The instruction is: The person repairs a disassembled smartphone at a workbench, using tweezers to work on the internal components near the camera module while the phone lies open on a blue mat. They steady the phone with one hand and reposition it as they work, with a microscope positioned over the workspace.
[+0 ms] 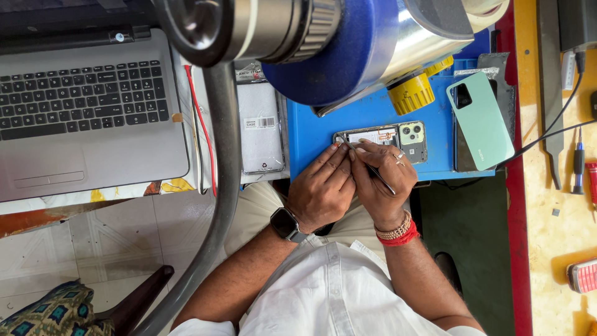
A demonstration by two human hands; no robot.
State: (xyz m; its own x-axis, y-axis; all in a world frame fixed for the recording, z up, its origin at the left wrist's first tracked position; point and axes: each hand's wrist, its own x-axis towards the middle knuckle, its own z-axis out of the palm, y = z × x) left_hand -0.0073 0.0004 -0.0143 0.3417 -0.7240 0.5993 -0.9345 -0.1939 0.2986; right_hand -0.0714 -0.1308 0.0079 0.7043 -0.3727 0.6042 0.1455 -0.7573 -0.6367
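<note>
An opened phone (385, 138) with its back removed lies on a blue work mat (311, 134), its camera block at the right end. My left hand (322, 188), with a dark smartwatch on the wrist, rests its fingertips on the phone's near edge. My right hand (384, 177), wearing rings and red and beaded bracelets, holds a thin dark tool (378, 175) pointed at the phone's left part. A mint green back cover (480, 119) lies to the right, on top of another dark phone.
A grey laptop (81, 106) sits at the left. A clear phone case package (261, 127) lies between laptop and mat. A large blue and metal microscope head (348, 43) and a yellow knob (410, 93) overhang the mat. Screwdrivers (578, 162) and cables lie at the right.
</note>
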